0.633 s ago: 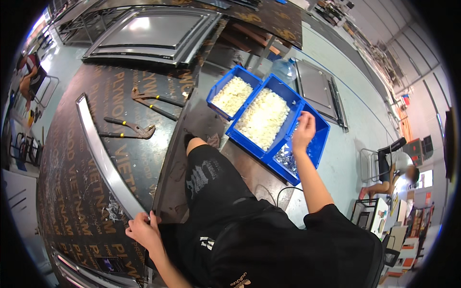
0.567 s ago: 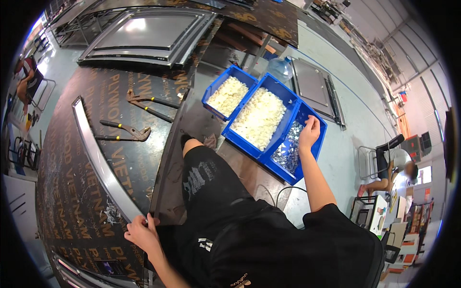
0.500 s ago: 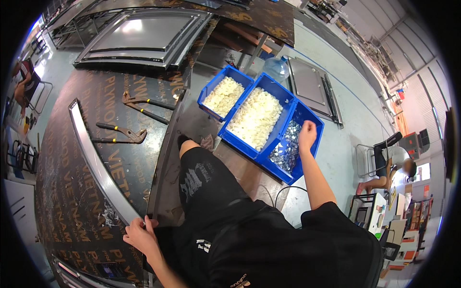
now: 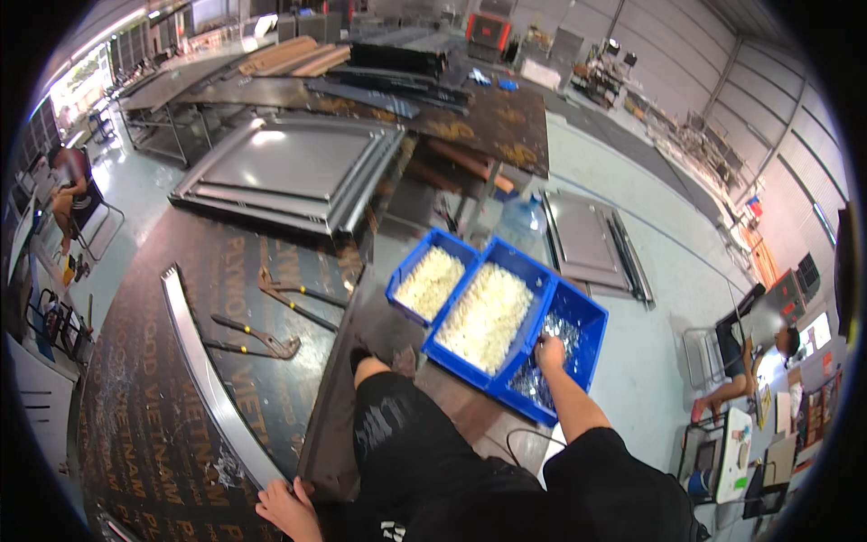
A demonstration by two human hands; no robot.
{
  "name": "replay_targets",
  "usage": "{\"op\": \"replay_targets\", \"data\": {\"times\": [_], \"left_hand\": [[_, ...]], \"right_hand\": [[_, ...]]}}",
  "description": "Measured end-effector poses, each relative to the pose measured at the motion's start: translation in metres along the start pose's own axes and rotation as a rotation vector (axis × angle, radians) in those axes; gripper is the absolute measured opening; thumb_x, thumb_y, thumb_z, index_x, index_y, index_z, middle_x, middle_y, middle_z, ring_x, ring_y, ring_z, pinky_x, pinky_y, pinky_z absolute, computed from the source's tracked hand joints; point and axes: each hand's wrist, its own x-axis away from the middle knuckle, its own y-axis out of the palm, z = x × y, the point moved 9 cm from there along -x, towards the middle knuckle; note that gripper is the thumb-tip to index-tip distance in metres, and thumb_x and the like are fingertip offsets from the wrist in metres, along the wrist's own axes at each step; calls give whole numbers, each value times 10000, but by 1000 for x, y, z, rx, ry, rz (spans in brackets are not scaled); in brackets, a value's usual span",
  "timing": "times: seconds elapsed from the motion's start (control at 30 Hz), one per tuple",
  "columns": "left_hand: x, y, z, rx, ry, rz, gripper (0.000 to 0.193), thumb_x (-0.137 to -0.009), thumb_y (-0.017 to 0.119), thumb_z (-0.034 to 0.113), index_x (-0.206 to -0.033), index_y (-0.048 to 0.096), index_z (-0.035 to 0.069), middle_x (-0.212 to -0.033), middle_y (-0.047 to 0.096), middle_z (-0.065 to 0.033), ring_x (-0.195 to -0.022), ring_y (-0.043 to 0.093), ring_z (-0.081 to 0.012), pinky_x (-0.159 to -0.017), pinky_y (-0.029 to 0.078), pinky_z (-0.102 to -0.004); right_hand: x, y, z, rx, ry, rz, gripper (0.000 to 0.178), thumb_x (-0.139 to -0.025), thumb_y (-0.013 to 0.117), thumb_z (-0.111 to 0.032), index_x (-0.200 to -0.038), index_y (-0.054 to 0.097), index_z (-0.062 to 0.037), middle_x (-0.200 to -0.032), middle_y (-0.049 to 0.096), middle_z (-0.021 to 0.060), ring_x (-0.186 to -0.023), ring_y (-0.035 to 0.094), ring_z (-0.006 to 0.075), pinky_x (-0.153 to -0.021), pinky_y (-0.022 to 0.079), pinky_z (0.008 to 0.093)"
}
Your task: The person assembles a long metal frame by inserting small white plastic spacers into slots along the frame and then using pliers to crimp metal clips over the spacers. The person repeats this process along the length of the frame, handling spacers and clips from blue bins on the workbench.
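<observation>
My left hand (image 4: 289, 510) is closed around the near end of a long silvery metal strip (image 4: 209, 384), which lies on the printed plywood table top. My right hand (image 4: 549, 354) reaches into the right-hand blue bin (image 4: 589, 318), its fingers curled down by the divider. Small shiny metal pieces (image 4: 531, 387) fill that bin, and whatever the fingertips hold is hidden. Next to it stands a middle blue bin (image 4: 470, 369) heaped with white plastic pieces (image 4: 486, 316). A smaller blue bin (image 4: 408, 314) holds cream-coloured pieces (image 4: 430, 283).
Two pairs of yellow-and-black handled pliers (image 4: 253, 338) lie right of the strip. Framed grey metal panels (image 4: 298, 167) are stacked at the table's far end. A large water bottle (image 4: 524, 221) stands behind the bins. Seated people are at far left and right.
The view has tilted up, showing more of the workshop. My right hand has gone from above the right bin's far side down among the metal pieces near the divider. My left hand stays at the strip's end.
</observation>
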Motion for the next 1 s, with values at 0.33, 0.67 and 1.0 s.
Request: {"op": "replay_targets", "data": {"times": [0.33,0.67,1.0], "left_hand": [[4,-10,-1,82,61,113,289,-826,850,164,-985,633,61,-924,608,-101,-972,563,-337,-942,361,-463],[8,-10,-5,126,65,93,274,-929,789,344,-1086,768,120,-1034,740,-104,-1062,640,-354,-937,450,-525],[1,-4,-4,222,51,69,319,-764,875,96,-961,625,63,-893,605,-105,-954,557,-348,-925,380,-470]], "right_hand": [[19,-33,19,-248,-35,208,201,-848,798,-233,-940,844,-61,-823,790,147,-764,772,295,-773,603,389],[15,-53,14,-698,-16,242,193,-967,734,-208,-1061,732,-39,-924,811,181,-836,774,258,-787,588,394],[65,-156,-197,-1109,-395,69,161,-1067,699,-173,-1120,642,-32,-1121,802,145,-809,778,156,-514,480,210]]}}
